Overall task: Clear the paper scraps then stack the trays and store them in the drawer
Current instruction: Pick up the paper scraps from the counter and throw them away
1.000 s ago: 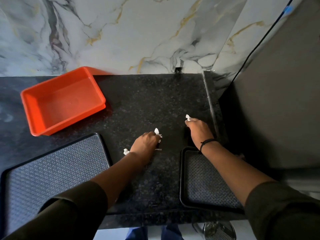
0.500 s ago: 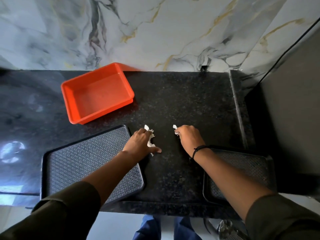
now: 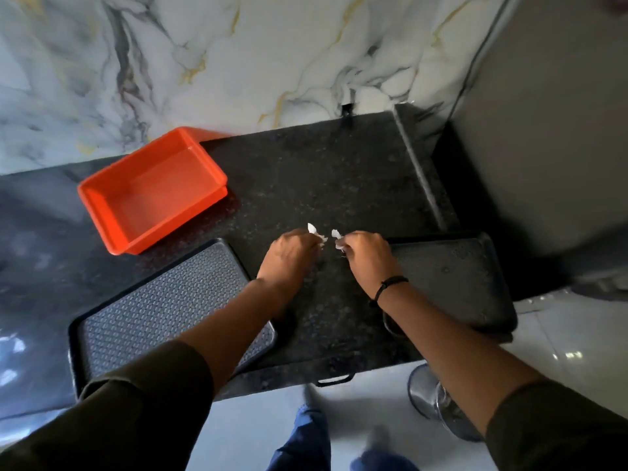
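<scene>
Black speckled stone bench (image 3: 339,171), polished, flat top, raised lip along the right edge. Marble-patterned wall (image 3: 238,62) behind, white with grey and gold veins, glossy.

Trays counted: three. One orange plastic tray (image 3: 153,192), rectangular, deep-walled, smooth, rounded corners, set at an angle near the wall on the left; nothing inside. Two dark flat trays with low rims and rounded corners: left dark tray (image 3: 163,307), woven-diamond textured floor, lying at the front edge, partly under the left forearm; right dark tray (image 3: 455,277), same shape, texture blurred, overhanging the bench's front right corner.

Paper scraps: two visible bits, white, crumpled, ragged-edged. Left scrap (image 3: 314,231) poking out above the left hand (image 3: 289,256); right scrap (image 3: 337,236) poking out above the right hand (image 3: 368,256). Both over the bare stone between the two dark trays, just beside each other, not touching.

Grip, left: fingers curled and pressed together on the left scrap. Grip, right: fingers curled, pinching the right scrap. Knuckles up, hands close together, apart.

One thin black band (image 3: 389,287) on the right wrist. Dark olive sleeves (image 3: 142,402) on both arms, cloth, matte. One black metal handle (image 3: 334,380) under the front edge of the bench. Pale glossy tiled floor (image 3: 560,334) below.
</scene>
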